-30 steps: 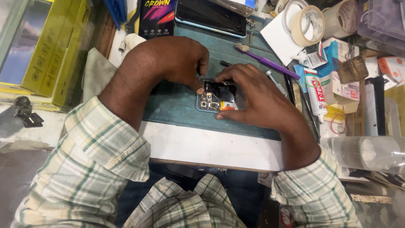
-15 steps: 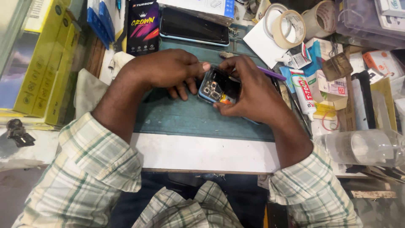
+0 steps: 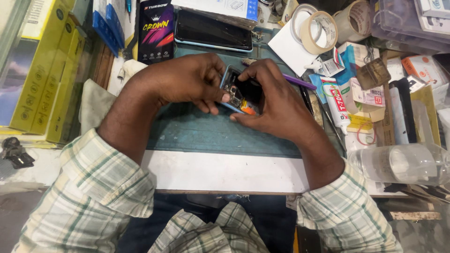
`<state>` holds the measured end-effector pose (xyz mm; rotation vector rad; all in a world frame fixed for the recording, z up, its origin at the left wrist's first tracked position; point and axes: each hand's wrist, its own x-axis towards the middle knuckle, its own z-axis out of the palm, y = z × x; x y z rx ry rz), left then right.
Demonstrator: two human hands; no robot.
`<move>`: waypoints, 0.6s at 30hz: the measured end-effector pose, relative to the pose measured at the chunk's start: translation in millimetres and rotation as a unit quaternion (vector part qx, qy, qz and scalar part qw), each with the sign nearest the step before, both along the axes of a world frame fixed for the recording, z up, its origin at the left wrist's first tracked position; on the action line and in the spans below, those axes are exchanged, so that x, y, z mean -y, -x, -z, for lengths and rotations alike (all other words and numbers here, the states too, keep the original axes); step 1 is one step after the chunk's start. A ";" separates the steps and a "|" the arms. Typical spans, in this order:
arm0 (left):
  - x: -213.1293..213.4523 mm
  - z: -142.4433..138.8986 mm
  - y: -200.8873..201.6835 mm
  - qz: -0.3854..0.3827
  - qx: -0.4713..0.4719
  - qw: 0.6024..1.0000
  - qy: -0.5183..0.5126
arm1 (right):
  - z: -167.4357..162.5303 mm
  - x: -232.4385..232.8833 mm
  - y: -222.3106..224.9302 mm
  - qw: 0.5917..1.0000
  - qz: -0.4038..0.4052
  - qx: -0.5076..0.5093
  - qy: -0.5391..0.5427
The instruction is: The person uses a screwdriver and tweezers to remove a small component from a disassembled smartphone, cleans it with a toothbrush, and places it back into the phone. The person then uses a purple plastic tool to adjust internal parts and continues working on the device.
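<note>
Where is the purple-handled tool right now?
In the head view, the purple-handled tool lies on the green mat, just beyond the right hand, beside the glue tube.

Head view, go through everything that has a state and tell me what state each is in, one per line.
Opened phone: back off, insides showing, held tilted above the mat.
Left hand: gripping the phone's left edge.
Right hand: gripping its right side.
Second phone: lying flat, screen dark.
Glue tube: capped, lying down.

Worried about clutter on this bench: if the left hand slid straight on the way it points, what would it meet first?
Probably the right hand, just past the opened phone that the left hand grips.
</note>
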<state>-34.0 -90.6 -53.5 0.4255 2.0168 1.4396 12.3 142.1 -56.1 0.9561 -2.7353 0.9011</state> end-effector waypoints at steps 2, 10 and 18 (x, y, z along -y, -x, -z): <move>0.2 1.1 0.5 -0.008 -0.028 0.998 -0.054 | 0.3 0.4 -0.8 0.998 0.039 -0.037 0.014; -1.5 8.4 11.4 -0.107 -0.131 0.976 -0.136 | 6.5 4.5 0.0 0.948 0.065 0.107 0.291; -25.5 20.8 7.4 -0.123 -0.166 0.950 -0.234 | 7.3 -10.0 9.4 0.891 0.070 0.197 0.404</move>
